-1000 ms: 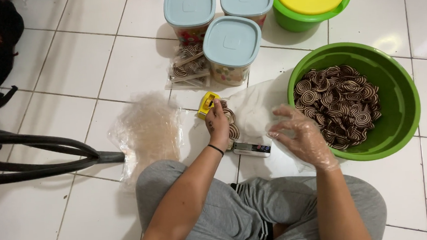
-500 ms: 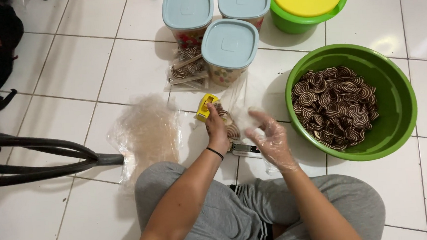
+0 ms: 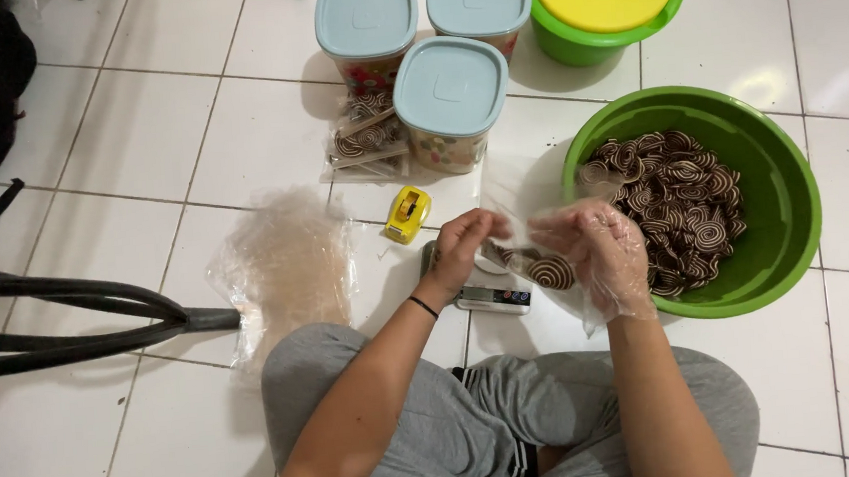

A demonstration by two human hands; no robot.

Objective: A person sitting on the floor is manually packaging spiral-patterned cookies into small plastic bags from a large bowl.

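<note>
The left hand (image 3: 465, 241) is pinching the mouth of a clear plastic bag (image 3: 535, 251) holding spiral cookies, over a small scale (image 3: 493, 295) on the tiled floor (image 3: 139, 139). The gloved right hand (image 3: 600, 251) is gripping the bag's other edge, just beside the green basin (image 3: 790, 193) of cookies.

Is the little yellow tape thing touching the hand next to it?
Apart. In the head view, white floor tile shows plainly between the yellow tape dispenser and the left hand, which is over by the small scale.
</note>
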